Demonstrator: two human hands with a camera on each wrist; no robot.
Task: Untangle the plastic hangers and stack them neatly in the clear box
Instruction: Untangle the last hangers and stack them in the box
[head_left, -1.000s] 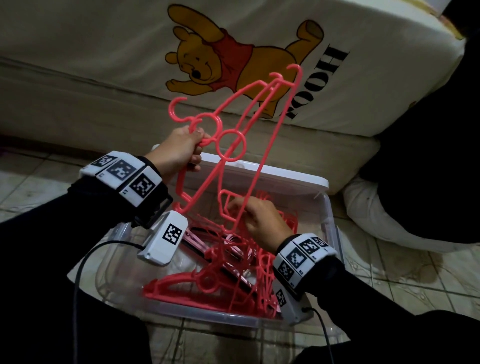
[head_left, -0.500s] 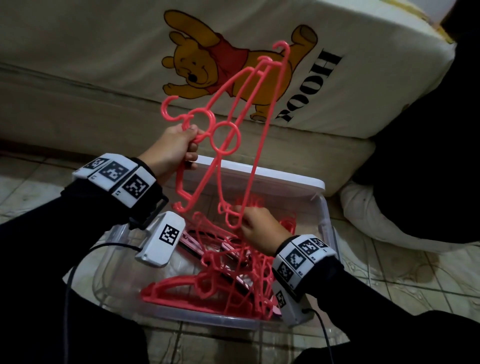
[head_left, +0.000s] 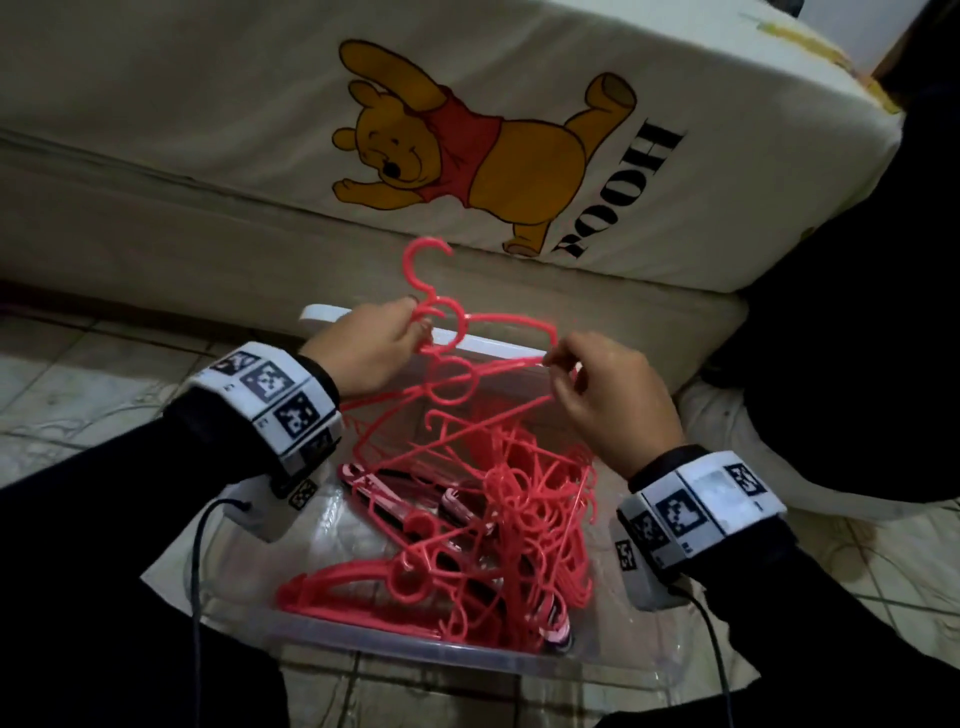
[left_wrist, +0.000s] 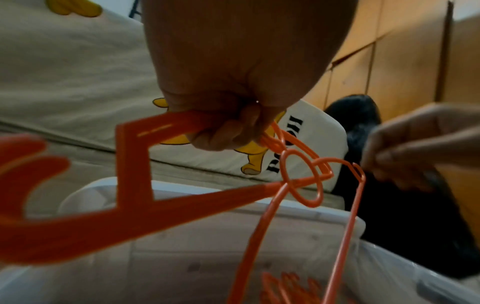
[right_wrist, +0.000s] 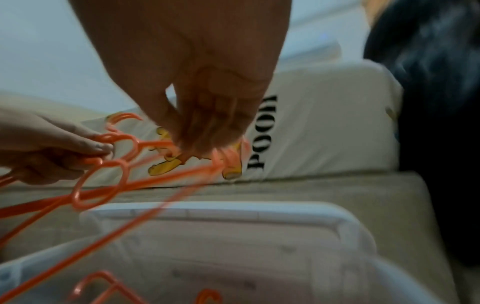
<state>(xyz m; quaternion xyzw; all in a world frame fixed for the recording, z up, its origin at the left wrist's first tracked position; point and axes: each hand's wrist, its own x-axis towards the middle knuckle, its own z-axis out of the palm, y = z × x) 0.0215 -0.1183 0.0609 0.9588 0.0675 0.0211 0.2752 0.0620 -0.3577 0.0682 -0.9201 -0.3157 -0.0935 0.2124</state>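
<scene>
A tangle of pink plastic hangers (head_left: 467, 530) fills the clear box (head_left: 467, 657) on the floor. Over the box's far rim my left hand (head_left: 374, 353) grips the necks of two pink hangers (head_left: 441, 332), just below their hooks; the same hangers (left_wrist: 301, 176) show in the left wrist view with my fingers (left_wrist: 228, 131) curled round them. My right hand (head_left: 602, 395) pinches the right shoulder end of those hangers (right_wrist: 155, 164), blurred in the right wrist view. Both held hangers now lie roughly level above the pile.
The box's white lid (head_left: 498, 348) leans behind it against a beige mattress (head_left: 260, 244) whose cover carries a cartoon bear print (head_left: 467, 145). Dark clothing (head_left: 857, 312) lies at the right. Tiled floor (head_left: 78, 374) surrounds the box. Cables (head_left: 200, 571) trail from both wrist cameras.
The held hangers have swung down from a steep upright tilt to nearly level over the box. My right hand rose from the pile to the hangers' right end.
</scene>
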